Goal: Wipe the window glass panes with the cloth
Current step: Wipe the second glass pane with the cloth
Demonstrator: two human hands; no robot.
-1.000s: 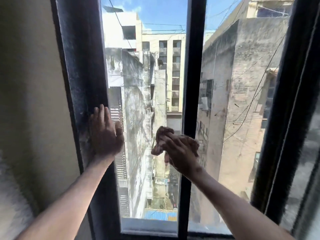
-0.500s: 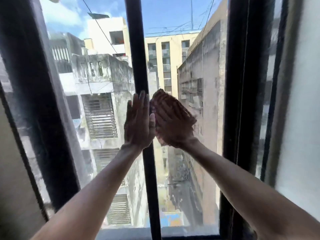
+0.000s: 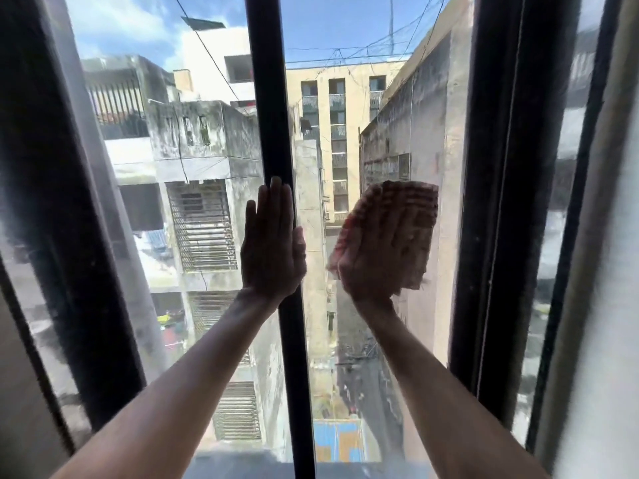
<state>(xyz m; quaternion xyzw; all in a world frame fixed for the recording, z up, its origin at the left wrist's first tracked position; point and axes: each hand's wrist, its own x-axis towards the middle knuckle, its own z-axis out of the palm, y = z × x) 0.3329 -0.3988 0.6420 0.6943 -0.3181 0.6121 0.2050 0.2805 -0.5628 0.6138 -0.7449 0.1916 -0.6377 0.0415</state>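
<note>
A tall window with black frames fills the view. My right hand (image 3: 375, 257) lies flat on the right glass pane (image 3: 380, 98), pressing a checked reddish cloth (image 3: 411, 205) against it; the cloth sticks out above and to the right of my fingers. My left hand (image 3: 271, 243) rests flat, fingers together, on the black middle bar (image 3: 266, 81) and the edge of the left glass pane (image 3: 193, 150). It holds nothing.
A thick black frame post (image 3: 65, 202) stands on the left and another (image 3: 498, 167) on the right, with a further narrow pane (image 3: 556, 202) beyond it. A pale wall (image 3: 608, 305) borders the far right. Buildings and wires show through the glass.
My right hand with the cloth has slid to the right, away from the middle bar, and the cloth has spread flatter. My left hand stays on the middle bar.
</note>
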